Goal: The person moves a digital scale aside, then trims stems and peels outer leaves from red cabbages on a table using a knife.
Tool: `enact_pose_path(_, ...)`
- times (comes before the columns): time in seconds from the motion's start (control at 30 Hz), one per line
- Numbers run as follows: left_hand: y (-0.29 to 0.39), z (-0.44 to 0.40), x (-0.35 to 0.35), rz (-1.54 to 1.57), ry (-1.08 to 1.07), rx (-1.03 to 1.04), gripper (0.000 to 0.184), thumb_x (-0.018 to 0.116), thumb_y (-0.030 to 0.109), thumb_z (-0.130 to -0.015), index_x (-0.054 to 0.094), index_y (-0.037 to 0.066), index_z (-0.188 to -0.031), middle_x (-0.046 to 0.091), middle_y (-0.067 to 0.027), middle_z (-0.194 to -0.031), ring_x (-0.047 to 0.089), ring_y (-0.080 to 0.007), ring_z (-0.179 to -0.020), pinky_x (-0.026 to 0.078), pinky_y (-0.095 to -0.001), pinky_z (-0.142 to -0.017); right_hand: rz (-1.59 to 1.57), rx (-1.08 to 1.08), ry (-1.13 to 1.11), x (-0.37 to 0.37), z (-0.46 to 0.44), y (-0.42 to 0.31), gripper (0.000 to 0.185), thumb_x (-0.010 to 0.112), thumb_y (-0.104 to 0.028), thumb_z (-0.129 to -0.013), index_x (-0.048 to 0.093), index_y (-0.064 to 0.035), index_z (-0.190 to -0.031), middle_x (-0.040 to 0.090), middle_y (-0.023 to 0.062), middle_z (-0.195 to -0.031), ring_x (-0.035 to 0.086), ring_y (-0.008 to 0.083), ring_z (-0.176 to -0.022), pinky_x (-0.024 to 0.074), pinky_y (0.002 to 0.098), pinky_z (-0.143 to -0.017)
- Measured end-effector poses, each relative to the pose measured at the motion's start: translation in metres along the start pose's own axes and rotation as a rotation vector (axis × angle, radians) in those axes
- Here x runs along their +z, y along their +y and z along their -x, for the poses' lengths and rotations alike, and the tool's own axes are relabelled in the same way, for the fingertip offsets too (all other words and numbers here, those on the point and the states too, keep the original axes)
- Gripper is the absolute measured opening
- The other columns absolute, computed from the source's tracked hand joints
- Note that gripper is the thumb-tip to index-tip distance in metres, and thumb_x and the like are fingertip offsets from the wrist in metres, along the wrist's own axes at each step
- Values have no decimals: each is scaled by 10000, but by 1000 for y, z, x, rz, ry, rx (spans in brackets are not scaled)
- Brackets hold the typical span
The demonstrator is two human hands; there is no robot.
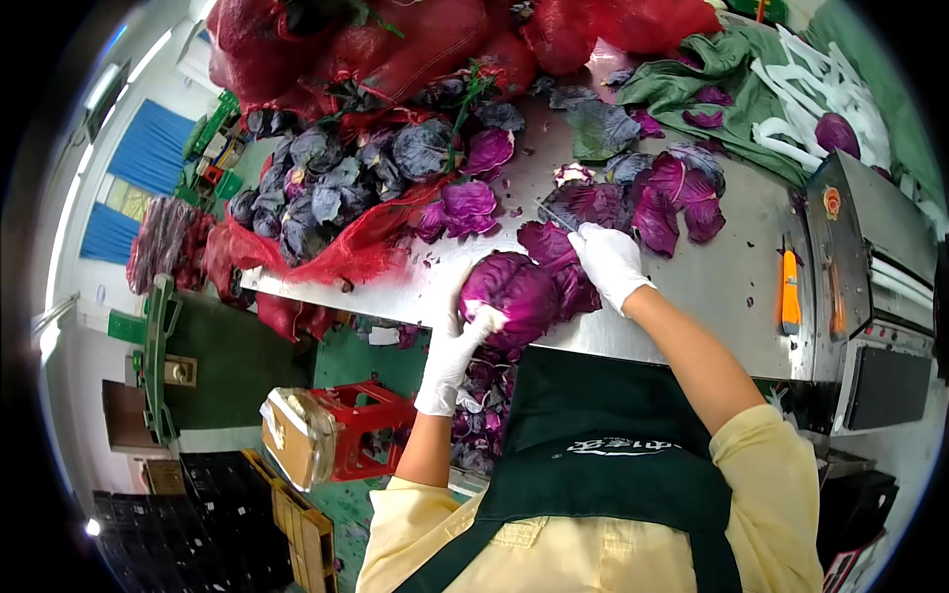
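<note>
White lettering (621,447) marks the apron (593,400) (too small to read). At the counter's (692,321) near edge, the left hand (457,341) has its fingers clamped on one purple cabbage (514,289); the right hand's (608,261) fingers close around one knife (554,214). One orange tool (789,292) lies near the right edge.

An orange box cutter (789,289) lies on the steel table (712,306), near a boxy metal machine (890,212) at the right. Beyond the machine, a crumpled green cloth (746,64) lies bunched beside looped white strips (803,84). At the left, a plastic-wrapped cardboard box (287,433) meets a red plastic stool (371,397); black crates (188,519) stand near a wooden pallet (304,534). Blue curtains (148,143) hang at the windows.
</note>
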State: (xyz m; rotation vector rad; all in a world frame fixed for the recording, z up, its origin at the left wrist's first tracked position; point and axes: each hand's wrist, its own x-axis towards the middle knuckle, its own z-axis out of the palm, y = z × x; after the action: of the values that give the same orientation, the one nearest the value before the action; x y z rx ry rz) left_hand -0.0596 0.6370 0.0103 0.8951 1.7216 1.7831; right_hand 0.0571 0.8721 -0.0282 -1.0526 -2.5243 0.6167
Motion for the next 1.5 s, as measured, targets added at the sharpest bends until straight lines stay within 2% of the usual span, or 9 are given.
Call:
enact_pose_path(0.13,-2,-1,28,-225,299,54,723,707,153,-913,347,33,-1528,374,-142,-1532,360,-242,-1405,245,-389,-1194,-73,-48,119,-5,12,-12,315,541,-361,-988,661,-78,-920,695,175,-797,683,387,-753,533,501,-688)
enact_pose_path(0.3,-5,-4,14,-47,386,-15,836,729,146,-903,226,41,-1562,339,-162,-1540,388,-267,-1397,292,-387,-1185,201,19,179,-18,-4,46,301,547,-357,-981,660,-97,-878,691,160,-757,692,370,-709,550,494,-649)
enact_pose_path(0.37,12,7,9,221,267,-334,869,677,206,-931,124,102,-1594,230,-166,-1605,267,-286,-1475,237,-406,-1209,253,59,184,-44,-1,46,281,605,-364,-957,684,-134,-1098,672,156,-946,698,342,-783,562,481,-676)
enact_pose_path(0.43,-7,12,8,19,189,-139,928,725,184,-887,130,91,-1593,226,-168,-1601,246,-288,-1482,240,-417,-1211,41,-101,354,-59,10,9,334,617,-368,-957,663,-171,-1223,634,159,-1020,694,335,-863,562,445,-696)
enact_pose_path(0.53,-7,15,25,-155,88,73,1049,804,80,-783,136,95,-1592,230,-169,-1598,254,-284,-1482,251,-421,-1213,-474,-192,43,-41,28,-32,400,581,-409,-974,652,-131,-1253,652,160,-1046,683,299,-826,536,395,-736)
enact_pose_path(0.7,-7,4,39,167,93,-103,1009,800,119,-792,179,91,-1586,333,-160,-1536,409,-266,-1383,361,-401,-1159,-835,251,-373,-44,48,-41,389,597,-348,-985,649,-78,-1260,672,199,-1111,665,336,-1005,508,378,-860)
enact_pose_path(0.97,-2,-28,53,-330,10,230,1088,912,215,-640,319,-22,-1521,436,-200,-1469,499,-292,-1308,388,-412,-1134,-320,-93,-62,-52,41,-11,440,460,-428,-1039,624,-142,-1331,674,158,-1223,672,357,-1006,529,427,-835)
enact_pose_path(1.13,-14,-28,60,-502,125,363,969,925,238,-621,445,-36,-1417,506,-183,-1380,518,-293,-1271,390,-411,-1118,-137,-227,21,-43,44,-20,415,485,-404,-1023,599,-242,-1387,701,119,-761,659,311,-579,498,428,-520)
enact_pose_path(1.5,-13,-29,66,-559,103,337,980,921,253,-641,429,1,-1451,484,-211,-1371,461,-344,-1308,370,-441,-1123,-193,-250,217,-33,27,-24,318,523,-436,-997,701,-270,-1201,681,120,-681,677,303,-604,520,415,-533)
